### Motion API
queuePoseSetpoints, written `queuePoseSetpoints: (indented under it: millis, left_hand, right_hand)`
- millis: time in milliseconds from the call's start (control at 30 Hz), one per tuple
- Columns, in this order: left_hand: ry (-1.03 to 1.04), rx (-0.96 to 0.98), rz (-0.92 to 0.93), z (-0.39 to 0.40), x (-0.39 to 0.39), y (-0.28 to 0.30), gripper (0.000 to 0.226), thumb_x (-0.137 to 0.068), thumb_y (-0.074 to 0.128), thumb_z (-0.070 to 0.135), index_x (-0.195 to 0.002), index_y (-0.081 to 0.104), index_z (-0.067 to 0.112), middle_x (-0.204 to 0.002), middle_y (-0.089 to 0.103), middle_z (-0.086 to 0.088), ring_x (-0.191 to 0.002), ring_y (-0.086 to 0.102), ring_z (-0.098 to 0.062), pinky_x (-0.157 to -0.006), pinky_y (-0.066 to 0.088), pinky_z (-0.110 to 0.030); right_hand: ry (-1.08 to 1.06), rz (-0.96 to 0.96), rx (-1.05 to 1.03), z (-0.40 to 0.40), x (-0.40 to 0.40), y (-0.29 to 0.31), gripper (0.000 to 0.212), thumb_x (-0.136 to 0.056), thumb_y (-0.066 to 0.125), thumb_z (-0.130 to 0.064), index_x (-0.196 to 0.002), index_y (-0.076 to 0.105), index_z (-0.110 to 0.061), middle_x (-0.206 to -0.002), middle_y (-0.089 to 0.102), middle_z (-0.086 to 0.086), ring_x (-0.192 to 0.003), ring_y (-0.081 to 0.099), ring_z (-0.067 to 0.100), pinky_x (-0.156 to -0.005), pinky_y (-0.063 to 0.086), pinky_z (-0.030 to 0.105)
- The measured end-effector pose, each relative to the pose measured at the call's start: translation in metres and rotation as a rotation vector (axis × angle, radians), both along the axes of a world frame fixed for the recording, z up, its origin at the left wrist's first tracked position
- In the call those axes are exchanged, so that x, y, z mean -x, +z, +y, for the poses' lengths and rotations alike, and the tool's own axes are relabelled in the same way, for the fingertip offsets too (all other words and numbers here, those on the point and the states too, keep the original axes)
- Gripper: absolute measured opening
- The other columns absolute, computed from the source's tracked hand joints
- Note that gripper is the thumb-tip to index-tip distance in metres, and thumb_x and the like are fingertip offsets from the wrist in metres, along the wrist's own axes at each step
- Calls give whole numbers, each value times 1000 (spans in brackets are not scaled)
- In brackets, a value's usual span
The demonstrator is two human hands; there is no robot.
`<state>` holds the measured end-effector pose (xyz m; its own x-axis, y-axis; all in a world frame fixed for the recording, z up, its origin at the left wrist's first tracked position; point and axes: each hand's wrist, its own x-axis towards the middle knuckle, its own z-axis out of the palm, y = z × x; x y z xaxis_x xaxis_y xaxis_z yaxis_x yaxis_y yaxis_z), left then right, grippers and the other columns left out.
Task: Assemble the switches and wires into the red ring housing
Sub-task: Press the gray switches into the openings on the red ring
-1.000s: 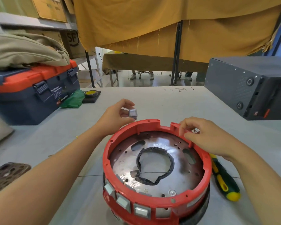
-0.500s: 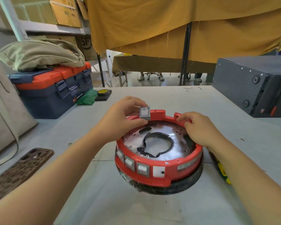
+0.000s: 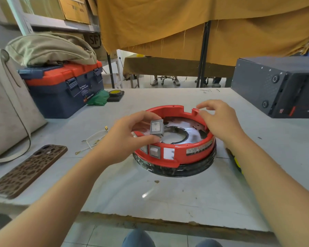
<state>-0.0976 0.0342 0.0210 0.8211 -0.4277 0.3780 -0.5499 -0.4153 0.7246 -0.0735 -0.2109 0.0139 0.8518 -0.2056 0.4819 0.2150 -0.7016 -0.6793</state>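
The red ring housing (image 3: 178,154) lies flat on a black round base (image 3: 185,169) in the middle of the table. Two grey switches (image 3: 154,151) sit in its front wall, beside an open rectangular slot (image 3: 168,153). My left hand (image 3: 128,139) pinches a loose grey switch (image 3: 156,128) between thumb and fingers, just above the ring's front-left rim. My right hand (image 3: 219,120) rests over the right rim, thumb against the rim beside a notch, index finger lifted. Thin white wires (image 3: 95,139) lie on the table left of the ring.
A green-and-yellow screwdriver (image 3: 236,162) lies right of the ring, partly under my right forearm. A patterned phone (image 3: 29,170) sits front left, a cloth bag (image 3: 5,107) and a blue-orange toolbox (image 3: 64,86) back left, a black box (image 3: 278,86) back right. The table's front edge (image 3: 150,221) is close.
My left hand carried the switch from the ring's far-left rim towards its front left. The ring turned under my right hand, and my view pulled back.
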Motion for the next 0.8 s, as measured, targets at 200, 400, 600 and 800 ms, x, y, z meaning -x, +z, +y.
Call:
queuePoseSetpoints:
  millis: [200,400,600,800]
  left_hand:
    - [20,114,-3,8,9,-12,38,-76,74,16,-101,60,40,-98,68,20,-96,63,-1,-84,52,-20]
    - [5,88,-92,4,20,-27,41,-76,74,18,-103,57,43,-101,63,26,-101,58,3,-82,46,-8]
    - [-13,-99,-242,-11,18,-28,39,-78,71,19,-108,55,37,-108,56,27,-106,50,5,-87,39,-8]
    - [-79,-240,-335,-31,6,-26,33,-79,72,27,-107,54,28,-113,56,11,-108,50,-10,-92,44,-36]
  right_hand:
    - [533,213,161,27,53,3,9,-78,67,-45,-84,68,-40,-89,64,-29,-92,52,-16,-69,37,-4]
    - [506,132,211,31,54,-5,23,-80,73,-24,-84,64,-44,-87,63,-26,-86,52,-18,-72,35,-4]
    - [481,160,234,24,41,-2,20,-81,71,-23,-88,67,-41,-89,65,-24,-88,54,-14,-72,40,2]
    - [514,190,230,14,29,3,26,-81,72,-20,-81,63,-44,-85,65,-23,-85,59,-5,-83,46,21]
